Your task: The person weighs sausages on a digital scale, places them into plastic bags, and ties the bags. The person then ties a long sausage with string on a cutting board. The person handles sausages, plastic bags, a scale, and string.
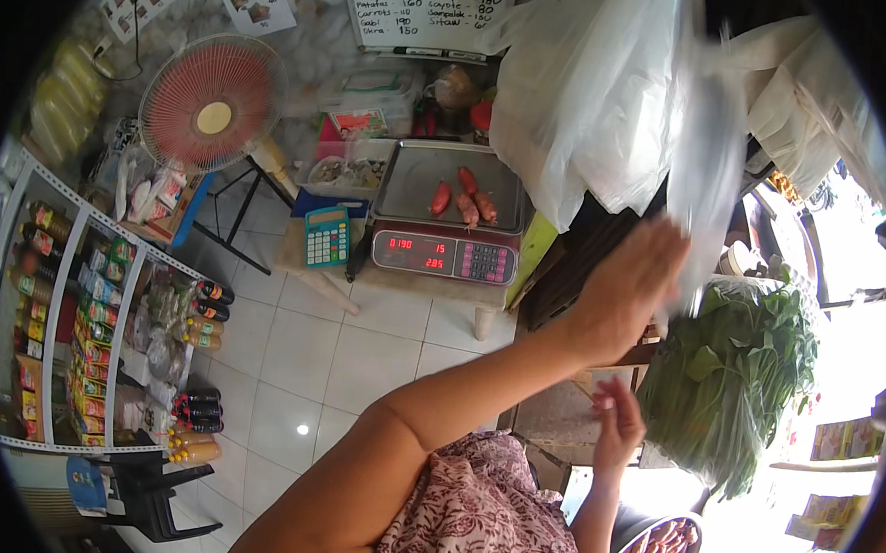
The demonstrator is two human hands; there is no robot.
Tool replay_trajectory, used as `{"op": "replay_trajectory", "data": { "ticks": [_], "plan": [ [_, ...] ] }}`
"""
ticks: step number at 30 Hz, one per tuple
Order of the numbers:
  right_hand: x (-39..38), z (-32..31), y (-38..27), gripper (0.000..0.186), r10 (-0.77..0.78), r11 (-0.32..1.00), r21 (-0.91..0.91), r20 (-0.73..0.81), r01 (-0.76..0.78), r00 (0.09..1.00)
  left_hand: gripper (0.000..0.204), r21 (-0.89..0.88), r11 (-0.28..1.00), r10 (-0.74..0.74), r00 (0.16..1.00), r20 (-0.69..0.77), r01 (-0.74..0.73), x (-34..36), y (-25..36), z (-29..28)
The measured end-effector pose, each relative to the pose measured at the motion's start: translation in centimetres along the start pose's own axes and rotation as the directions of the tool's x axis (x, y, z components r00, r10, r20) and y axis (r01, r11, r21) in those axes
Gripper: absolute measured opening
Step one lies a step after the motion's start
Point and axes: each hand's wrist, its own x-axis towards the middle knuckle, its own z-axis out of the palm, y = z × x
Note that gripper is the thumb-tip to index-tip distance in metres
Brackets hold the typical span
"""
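A thin, clear plastic bag, hanging among others, is gripped at its lower edge by the left hand, at the hand's one o'clock. The right hand is held loosely open, empty, below.

The left arm rises bare from the lower edge, bent at the elbow, the forearm stretched up and to the right. The left hand is raised high, back toward the camera, fingers together and pinching upward. The right hand hangs lower, near the body, wrist upright, fingers loosely curled and slightly spread, gripping nothing.
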Motion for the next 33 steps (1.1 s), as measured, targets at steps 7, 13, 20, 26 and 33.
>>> {"op": "replay_trajectory", "data": {
  "ticks": [7,13,20,26,33],
  "plan": [
    [2.5,3.1,0.8,0.033,-0.030,0.997,-0.067,0.073,0.035,0.997,0.057,0.060,0.943,-0.300,0.759,0.577,0.327,-16.6,4.9,-0.9],
    [0.5,8.8,5.0,0.017,0.362,0.694,-0.711,0.479,0.111,0.800,0.056,0.045,0.302,-0.376,0.076,0.923,0.952,-18.1,0.2,-9.5],
    [4.0,13.1,-0.7,0.022,0.030,0.920,-0.231,0.847,0.317,0.531,0.056,-0.193,-0.147,-0.319,0.138,0.938,0.970,-20.9,-3.6,-13.9],
    [12.1,16.1,5.7,0.022,0.508,0.809,-0.584,0.626,-0.076,0.592,0.020,-0.149,-0.326,-0.661,-0.112,0.742,0.934,-28.1,-4.5,-16.3],
    [15.8,22.9,12.8,0.046,0.046,0.543,-0.784,0.385,0.300,0.922,0.020,0.378,0.158,-0.912,-0.013,0.411,0.912,-32.8,-3.7,-22.5]
  ]
}}
